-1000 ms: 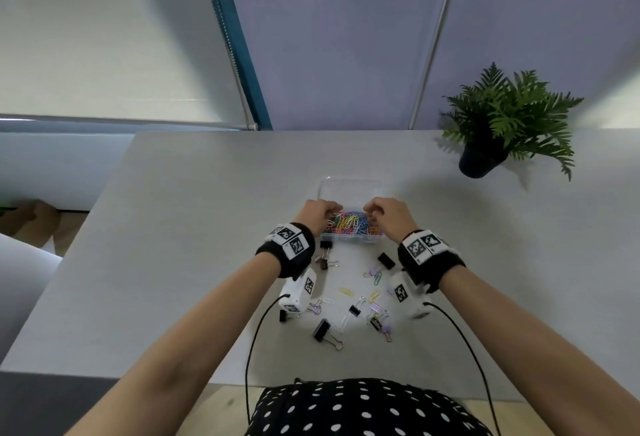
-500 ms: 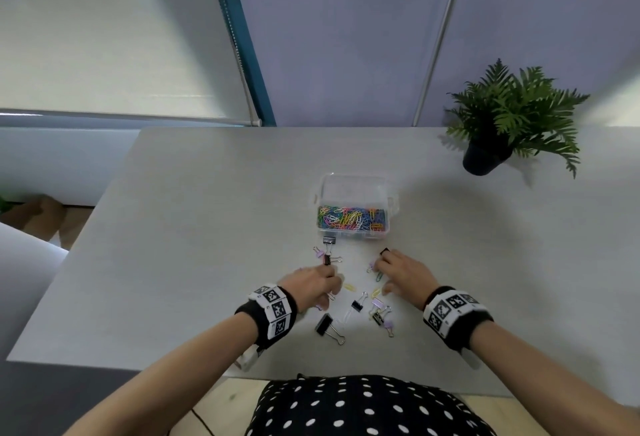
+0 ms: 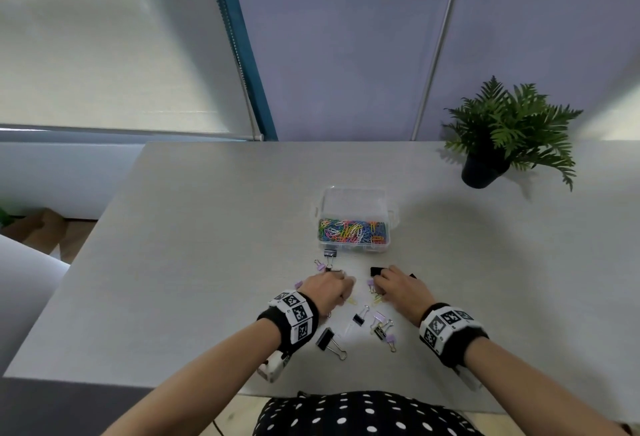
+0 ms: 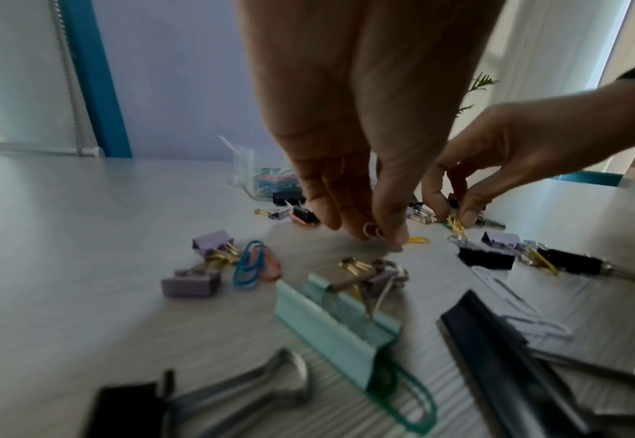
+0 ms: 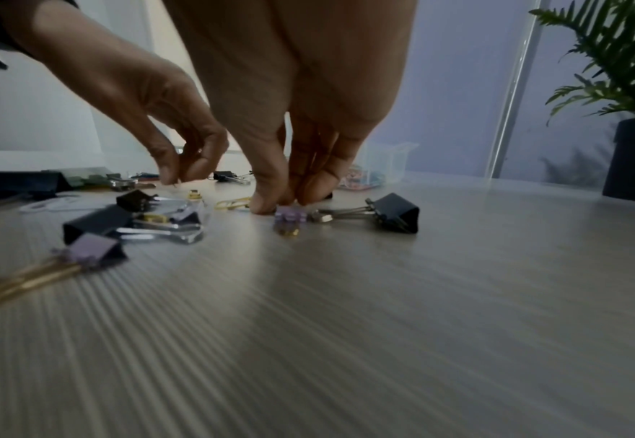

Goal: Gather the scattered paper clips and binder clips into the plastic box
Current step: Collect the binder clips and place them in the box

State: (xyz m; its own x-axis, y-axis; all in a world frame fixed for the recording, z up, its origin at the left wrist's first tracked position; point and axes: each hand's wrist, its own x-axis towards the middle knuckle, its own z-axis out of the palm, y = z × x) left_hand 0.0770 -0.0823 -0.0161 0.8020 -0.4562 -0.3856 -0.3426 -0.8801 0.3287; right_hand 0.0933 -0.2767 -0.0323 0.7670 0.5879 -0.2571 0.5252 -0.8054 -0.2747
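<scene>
A clear plastic box (image 3: 353, 192) of coloured paper clips stands mid-table, beyond both hands. In front of it, binder clips and paper clips lie scattered. My left hand (image 3: 341, 288) reaches down among them, and its thumb and fingers pinch a small pale paper clip (image 4: 374, 229) at table level. A yellow paper clip (image 4: 419, 240) lies just to the right of it. My right hand (image 3: 379, 281) has its fingertips down on a small lilac binder clip (image 5: 290, 214), thumb and fingers pinching its top. A black binder clip (image 5: 398, 212) lies right beside it.
A potted fern (image 3: 485, 172) stands at the back right. Near my left wrist lie a teal binder clip (image 4: 331, 314), lilac clips (image 4: 192, 286) and a large black clip (image 3: 325, 338). Another black clip (image 3: 376, 271) sits between my right hand and the box. The table's front edge is close below my wrists.
Both hands drew back from the box to the scattered clips a second ago. Since half a second ago they stayed there, fingertips closing down on single clips.
</scene>
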